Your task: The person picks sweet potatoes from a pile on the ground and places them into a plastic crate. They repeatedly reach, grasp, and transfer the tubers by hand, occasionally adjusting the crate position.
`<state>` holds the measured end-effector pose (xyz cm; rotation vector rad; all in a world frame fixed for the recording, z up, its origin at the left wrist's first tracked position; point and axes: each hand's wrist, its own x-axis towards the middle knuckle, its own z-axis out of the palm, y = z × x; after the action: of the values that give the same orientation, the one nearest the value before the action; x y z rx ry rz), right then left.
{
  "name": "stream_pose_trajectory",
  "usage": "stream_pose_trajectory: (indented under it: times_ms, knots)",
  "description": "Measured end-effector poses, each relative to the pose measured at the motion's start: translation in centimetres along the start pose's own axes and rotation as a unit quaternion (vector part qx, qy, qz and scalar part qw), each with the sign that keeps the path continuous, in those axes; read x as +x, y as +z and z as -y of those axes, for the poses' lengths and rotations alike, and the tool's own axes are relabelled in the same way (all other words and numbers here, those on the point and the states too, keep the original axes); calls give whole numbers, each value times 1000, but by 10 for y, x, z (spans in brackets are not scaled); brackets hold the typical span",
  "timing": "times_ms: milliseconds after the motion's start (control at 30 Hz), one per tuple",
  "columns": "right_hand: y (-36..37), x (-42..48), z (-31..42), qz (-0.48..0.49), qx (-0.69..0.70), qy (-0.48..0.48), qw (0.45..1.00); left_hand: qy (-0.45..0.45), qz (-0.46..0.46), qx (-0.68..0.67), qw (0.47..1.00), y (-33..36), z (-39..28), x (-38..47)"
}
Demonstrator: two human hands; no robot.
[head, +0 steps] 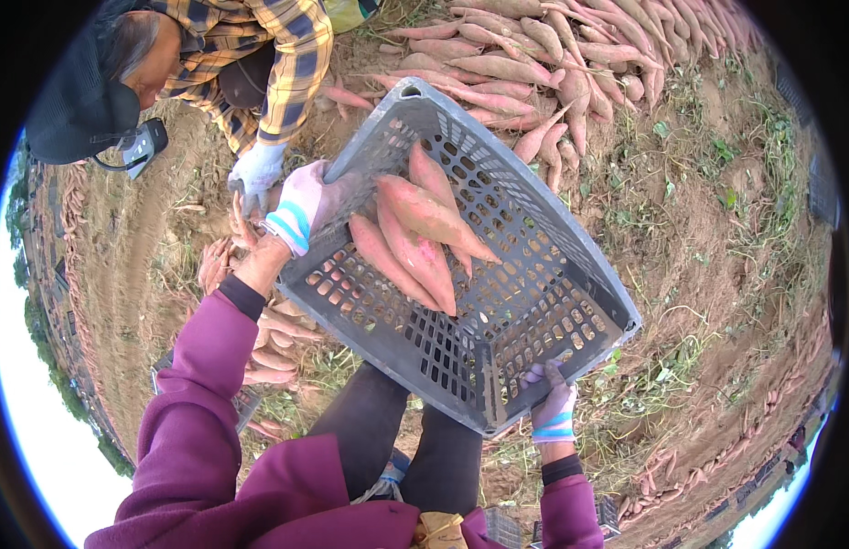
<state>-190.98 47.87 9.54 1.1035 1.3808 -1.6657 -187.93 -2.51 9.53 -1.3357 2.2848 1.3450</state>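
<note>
Both of my gloved hands carry a black slotted plastic crate point(431, 370), tilted so that I look down into it. My left hand point(311, 199) grips the rim at the crate's far left side. At the near right end, my right hand point(555, 398) holds the rim, with fingertips showing through the slots. Several reddish sweet potatoes point(414, 254) lie together inside, towards the left end of the crate. The rest of the crate's slotted floor shows bare, with soil visible through it.
A large heap of sweet potatoes point(507, 68) lies on the soil beyond the crate. Close on the left crouches a person in a plaid shirt point(294, 62), a gloved hand point(256, 171) by more sweet potatoes point(273, 343). Vines point(671, 370) litter the ground at right.
</note>
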Motion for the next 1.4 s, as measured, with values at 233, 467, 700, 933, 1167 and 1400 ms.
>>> stream_pose_trajectory:
  times_ms: [233, 467, 700, 933, 1167, 1400]
  knots:
    - [46, 6, 11, -29, -20, -15, 999, 18, -18, 87, 996, -20, -27, 31]
    - [85, 15, -15, -35, -8, -4, 999, -38, -38, 54, 997, -32, -5, 65]
    - [95, 27, -62, -47, 7, -3, 999, 114, -151, 376, 907, -32, -18, 73]
    - [76, 31, -58, -1, -143, -38, 989, 420, 144, 471, 762, 94, -4, 33]
    - [57, 25, -31, 44, -220, 60, 973, 391, 173, 640, 638, 160, 13, 61]
    - [50, 29, -25, 145, -197, 70, 967, 333, 164, 376, 849, 158, -37, -19]
